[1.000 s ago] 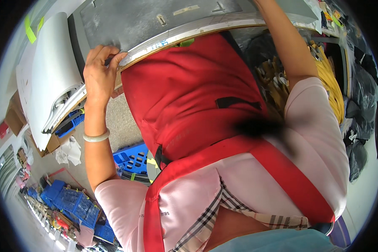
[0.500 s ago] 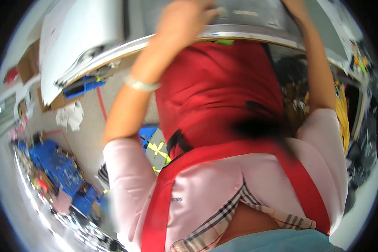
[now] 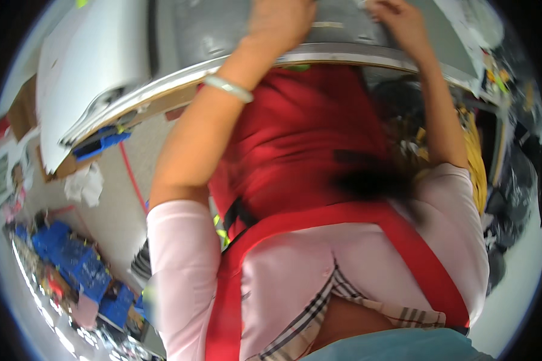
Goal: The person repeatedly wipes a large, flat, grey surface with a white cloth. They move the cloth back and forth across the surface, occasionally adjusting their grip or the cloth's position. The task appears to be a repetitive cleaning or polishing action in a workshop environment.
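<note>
A dark grey panel point(image 3: 337, 35) lies on the worktable at the top of the view, with a pale strip on its face. My left hand point(image 3: 283, 24) is over the panel, its fingers bent away and mostly cut off by the upper edge; a pale bangle circles that wrist. My right hand point(image 3: 403, 24) is over the panel's right part, its fingers bent and pinched together. A small white bit shows at those fingertips, too small to name.
White sheet material point(image 3: 90, 66) curls over the table's left part. Below the table edge point(image 3: 168, 103) is my red apron point(image 3: 307, 132). Blue bins point(image 3: 72, 253) stand on the floor at left, near a crumpled white piece point(image 3: 84, 183). Black bags point(image 3: 512, 204) line the right.
My right hand has moved left from the panel's right edge and in over it, fingers now pinched. My left hand has shifted slightly up and right. The view has shifted a little.
</note>
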`<move>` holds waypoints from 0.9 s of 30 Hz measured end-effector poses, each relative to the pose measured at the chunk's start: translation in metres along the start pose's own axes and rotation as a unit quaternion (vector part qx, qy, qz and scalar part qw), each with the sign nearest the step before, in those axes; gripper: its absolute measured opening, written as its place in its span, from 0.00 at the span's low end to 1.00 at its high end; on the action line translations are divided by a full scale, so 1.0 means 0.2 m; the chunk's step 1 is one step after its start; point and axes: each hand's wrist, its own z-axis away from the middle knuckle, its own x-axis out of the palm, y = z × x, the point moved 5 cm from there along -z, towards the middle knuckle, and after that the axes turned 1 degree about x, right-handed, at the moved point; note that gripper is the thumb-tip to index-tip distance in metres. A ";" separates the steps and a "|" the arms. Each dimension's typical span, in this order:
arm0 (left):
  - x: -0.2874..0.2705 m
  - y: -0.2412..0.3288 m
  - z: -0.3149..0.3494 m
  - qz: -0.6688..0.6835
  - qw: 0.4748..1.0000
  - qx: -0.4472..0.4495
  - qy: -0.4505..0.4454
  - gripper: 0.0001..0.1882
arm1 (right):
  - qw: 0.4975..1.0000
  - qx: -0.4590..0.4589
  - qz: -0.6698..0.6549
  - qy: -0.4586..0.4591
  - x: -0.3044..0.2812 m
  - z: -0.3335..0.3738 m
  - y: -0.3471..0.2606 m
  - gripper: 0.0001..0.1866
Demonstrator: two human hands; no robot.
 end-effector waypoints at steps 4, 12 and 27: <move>0.00 -0.04 0.03 -0.017 0.999 -0.044 -0.018 0.18 | 0.989 -0.037 0.127 -0.066 0.06 0.19 -0.04 0.10; 0.00 -0.02 0.02 -0.014 0.998 -0.044 -0.031 0.18 | 0.963 -0.157 0.209 -0.069 0.08 0.27 -0.13 0.08; 0.01 -0.03 0.01 -0.011 0.998 -0.049 -0.036 0.19 | 0.980 0.008 0.184 -0.079 0.04 0.19 -0.05 0.08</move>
